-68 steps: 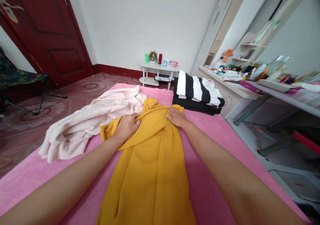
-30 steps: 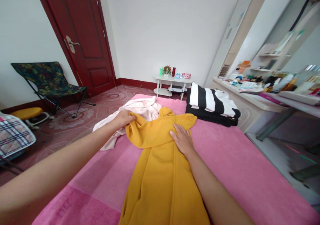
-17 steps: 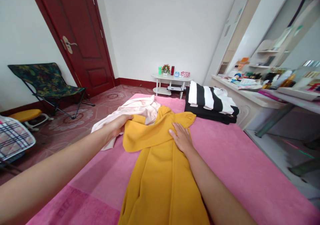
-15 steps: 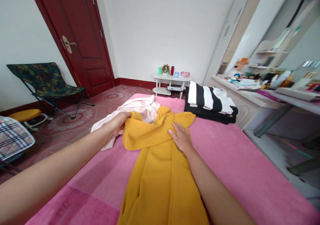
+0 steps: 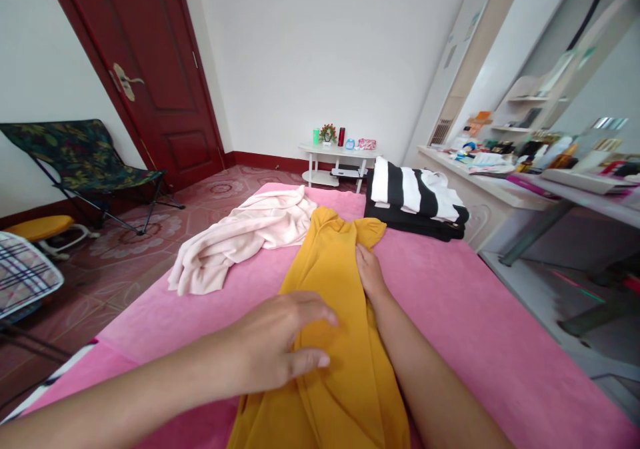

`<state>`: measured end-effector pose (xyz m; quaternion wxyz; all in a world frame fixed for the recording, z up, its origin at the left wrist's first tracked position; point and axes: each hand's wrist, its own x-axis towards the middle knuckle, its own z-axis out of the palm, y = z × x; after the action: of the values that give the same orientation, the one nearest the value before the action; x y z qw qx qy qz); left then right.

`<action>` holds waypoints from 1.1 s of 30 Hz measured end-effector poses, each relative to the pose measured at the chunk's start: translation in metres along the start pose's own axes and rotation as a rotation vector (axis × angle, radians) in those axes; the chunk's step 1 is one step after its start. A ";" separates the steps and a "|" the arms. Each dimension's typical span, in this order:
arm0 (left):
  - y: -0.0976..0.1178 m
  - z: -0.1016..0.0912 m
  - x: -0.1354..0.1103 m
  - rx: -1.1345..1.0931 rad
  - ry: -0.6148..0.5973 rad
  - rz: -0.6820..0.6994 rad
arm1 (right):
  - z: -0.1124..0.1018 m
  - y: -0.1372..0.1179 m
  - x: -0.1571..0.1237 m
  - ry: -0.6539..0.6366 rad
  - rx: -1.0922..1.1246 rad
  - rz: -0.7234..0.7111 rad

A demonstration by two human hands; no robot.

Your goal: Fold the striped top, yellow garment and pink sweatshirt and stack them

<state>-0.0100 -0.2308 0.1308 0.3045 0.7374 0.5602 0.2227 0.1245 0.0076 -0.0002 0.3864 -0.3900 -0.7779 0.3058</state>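
Note:
A mustard yellow garment lies lengthwise on the pink bed cover, folded into a narrow strip. My left hand rests on its near part with the fingers spread, thumb along the cloth. My right hand lies flat on the garment's right edge near the top, fingers stretched towards the puffed yellow sleeve. Neither hand grips the cloth.
A crumpled pale pink garment lies left of the yellow one. A folded black and white striped pile sits at the bed's far right. Beyond are a white side table, a red door, a folding chair and a cluttered counter.
My left hand has let go of the yellow sleeve by the pink garment and come back to the garment's near part. The sleeve is now folded in. My right hand slid up slightly.

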 end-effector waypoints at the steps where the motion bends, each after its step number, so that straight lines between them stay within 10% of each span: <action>1: -0.008 0.005 0.007 0.053 0.013 0.027 | 0.000 0.000 0.000 -0.002 0.028 0.008; 12: -0.014 0.029 0.012 -0.013 -0.576 0.368 | 0.006 0.005 0.003 0.192 0.317 -0.008; 16: -0.011 0.022 0.022 -0.137 -0.743 0.249 | 0.005 0.008 0.003 0.166 0.317 -0.075; 18: -0.010 0.018 0.040 -0.160 -0.604 0.165 | 0.003 0.011 0.003 0.177 0.273 -0.059; 22: -0.032 0.021 0.102 0.068 0.192 0.103 | -0.001 0.011 0.003 0.244 0.272 0.023; 24: -0.053 0.029 0.132 0.163 0.404 0.063 | -0.003 0.007 0.001 0.252 0.294 0.046; 33: -0.095 0.056 0.153 0.450 0.300 0.103 | -0.008 0.010 0.011 0.370 0.244 0.158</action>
<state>0.0040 -0.0775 0.0225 0.0348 0.7729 0.5961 0.2147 0.1307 0.0236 -0.0002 0.5415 -0.4494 -0.6181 0.3504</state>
